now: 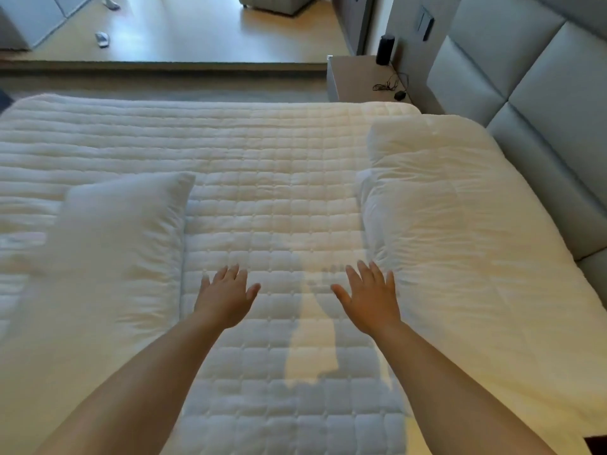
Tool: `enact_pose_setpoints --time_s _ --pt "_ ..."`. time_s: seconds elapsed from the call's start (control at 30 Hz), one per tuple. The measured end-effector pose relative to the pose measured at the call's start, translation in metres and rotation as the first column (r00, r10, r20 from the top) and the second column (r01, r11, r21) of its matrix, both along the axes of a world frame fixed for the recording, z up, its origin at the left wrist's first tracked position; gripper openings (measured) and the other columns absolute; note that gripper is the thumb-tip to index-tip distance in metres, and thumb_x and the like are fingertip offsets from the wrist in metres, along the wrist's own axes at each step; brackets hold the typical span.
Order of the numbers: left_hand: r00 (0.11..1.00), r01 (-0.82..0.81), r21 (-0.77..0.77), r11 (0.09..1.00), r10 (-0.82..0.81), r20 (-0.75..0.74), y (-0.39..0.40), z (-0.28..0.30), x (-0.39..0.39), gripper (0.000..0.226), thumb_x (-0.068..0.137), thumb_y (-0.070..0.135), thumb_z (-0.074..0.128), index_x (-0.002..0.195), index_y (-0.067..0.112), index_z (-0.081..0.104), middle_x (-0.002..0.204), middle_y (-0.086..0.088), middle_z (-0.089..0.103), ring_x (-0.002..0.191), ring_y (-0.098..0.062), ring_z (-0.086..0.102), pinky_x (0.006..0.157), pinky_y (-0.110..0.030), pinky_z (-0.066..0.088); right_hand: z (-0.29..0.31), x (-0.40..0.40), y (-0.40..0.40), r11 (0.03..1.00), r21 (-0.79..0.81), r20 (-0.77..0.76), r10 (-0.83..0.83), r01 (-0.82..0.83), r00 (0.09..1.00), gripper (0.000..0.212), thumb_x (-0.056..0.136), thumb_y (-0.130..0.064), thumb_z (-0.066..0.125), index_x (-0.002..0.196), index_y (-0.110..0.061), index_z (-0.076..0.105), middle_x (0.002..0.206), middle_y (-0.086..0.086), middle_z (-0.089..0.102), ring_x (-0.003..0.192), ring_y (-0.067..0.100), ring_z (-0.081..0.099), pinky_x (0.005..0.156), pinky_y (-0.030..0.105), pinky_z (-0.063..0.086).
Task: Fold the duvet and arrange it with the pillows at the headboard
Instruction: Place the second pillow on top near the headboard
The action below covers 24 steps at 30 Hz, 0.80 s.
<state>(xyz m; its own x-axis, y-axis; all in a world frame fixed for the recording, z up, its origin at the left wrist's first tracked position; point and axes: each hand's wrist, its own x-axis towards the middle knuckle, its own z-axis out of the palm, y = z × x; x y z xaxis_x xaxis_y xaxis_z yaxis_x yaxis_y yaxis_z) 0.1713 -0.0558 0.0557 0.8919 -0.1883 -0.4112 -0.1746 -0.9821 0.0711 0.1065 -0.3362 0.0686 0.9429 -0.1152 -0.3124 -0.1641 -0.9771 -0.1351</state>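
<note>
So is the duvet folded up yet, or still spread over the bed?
Folded. The duvet lies bunched in layers along the headboard, leaving the quilted mattress bare.

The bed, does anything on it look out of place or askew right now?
Yes. One pillow lies out on the quilted mattress, far from the padded headboard, and looks blurred. The folded duvet already lies along the headboard. Both hands, left and right, are open and hold nothing.

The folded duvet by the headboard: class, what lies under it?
The folded duvet rests on the quilted mattress pad, against the padded headboard. The pad runs beneath its edge; anything else under it is covered.
</note>
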Motion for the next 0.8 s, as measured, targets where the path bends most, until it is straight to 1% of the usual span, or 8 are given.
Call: enact_pose_setpoints --time_s 0.17,0.33,0.4,0.47,0.5,0.57,0.7,0.8 --pt "0.987 -0.162 0.014 0.987 0.162 0.012 0.109 -0.001 -0.008 0.064 0.102 0.052 0.018 0.154 0.015 0.021 0.164 -0.006 0.015 0.150 -0.026 0.012 0.118 -0.052 0.016 -0.009 0.011 0.092 0.993 0.046 -0.056 0.113 -0.111 0.992 0.127 0.052 -0.080 -0.036 0.153 -0.025 0.019 0.162 0.003 0.014 0.149 0.025 0.005 0.118 0.051 0.003" --pt "0.936 -0.349 0.017 0.937 0.348 0.046 0.229 -0.008 -0.020 0.060 0.102 0.049 0.025 0.151 0.015 0.028 0.162 -0.008 0.018 0.148 -0.027 0.018 0.116 -0.051 0.020 -0.028 0.021 0.202 0.967 0.127 -0.122 0.237 -0.221 0.964 0.134 0.049 -0.085 -0.033 0.153 -0.021 0.021 0.161 0.005 0.019 0.147 0.025 0.015 0.118 0.046 0.016" --pt "0.900 -0.433 0.015 0.901 0.432 0.053 0.275 -0.013 -0.025 0.057 0.101 0.048 0.028 0.147 0.014 0.033 0.160 -0.010 0.023 0.145 -0.028 0.024 0.114 -0.049 0.023 -0.038 0.024 0.246 0.956 0.198 -0.157 0.248 -0.216 0.956 0.120 0.061 -0.085 -0.019 0.153 -0.019 0.022 0.160 0.006 0.021 0.146 0.024 0.018 0.117 0.043 0.021" --pt "0.861 -0.509 0.018 0.861 0.508 0.041 0.318 -0.023 -0.032 0.054 0.100 0.047 0.031 0.141 0.013 0.039 0.155 -0.011 0.031 0.140 -0.030 0.031 0.110 -0.048 0.029 -0.050 0.028 0.289 0.942 0.277 -0.201 0.251 -0.191 0.947 0.090 0.084 -0.076 0.007 0.153 -0.019 0.021 0.160 0.005 0.021 0.146 0.023 0.018 0.116 0.041 0.022" --pt "0.840 -0.542 0.017 0.840 0.542 0.025 0.340 -0.029 -0.036 0.053 0.099 0.048 0.032 0.137 0.012 0.041 0.151 -0.011 0.036 0.137 -0.031 0.035 0.108 -0.048 0.031 -0.058 0.030 0.311 0.933 0.317 -0.225 0.249 -0.171 0.942 0.080 0.091 -0.069 0.018 0.153 -0.019 0.020 0.160 0.005 0.021 0.146 0.023 0.019 0.116 0.041 0.023" --pt "0.802 -0.598 0.009 0.802 0.598 -0.017 0.374 -0.044 -0.044 0.054 0.098 0.050 0.032 0.135 0.011 0.042 0.146 -0.011 0.039 0.133 -0.033 0.037 0.106 -0.050 0.035 -0.072 0.034 0.347 0.910 0.400 -0.252 0.220 -0.105 0.943 0.075 0.094 -0.064 0.029 0.153 -0.019 0.019 0.158 0.006 0.026 0.143 0.025 0.026 0.113 0.040 0.027" --pt "0.708 -0.706 -0.060 0.706 0.702 -0.072 0.428 -0.074 -0.051 0.062 0.098 0.057 0.028 0.138 0.010 0.039 0.150 -0.013 0.036 0.135 -0.035 0.037 0.106 -0.049 0.036 -0.097 0.049 0.407 0.810 0.550 -0.323 -0.022 0.206 0.946 0.085 0.091 -0.061 0.045 0.154 -0.018 0.008 0.153 0.009 0.034 0.133 0.030 0.042 0.101 0.039 0.039" --pt "0.576 -0.817 -0.150 0.557 0.794 -0.195 0.447 -0.091 -0.049 0.075 0.099 0.060 0.022 0.151 0.006 0.027 0.156 -0.017 0.032 0.140 -0.034 0.036 0.110 -0.045 0.031 -0.112 0.059 0.428 0.706 0.574 -0.374 -0.224 0.415 0.900 0.095 0.087 -0.065 0.048 0.154 -0.020 -0.003 0.151 0.013 0.036 0.132 0.033 0.043 0.101 0.041 0.039"
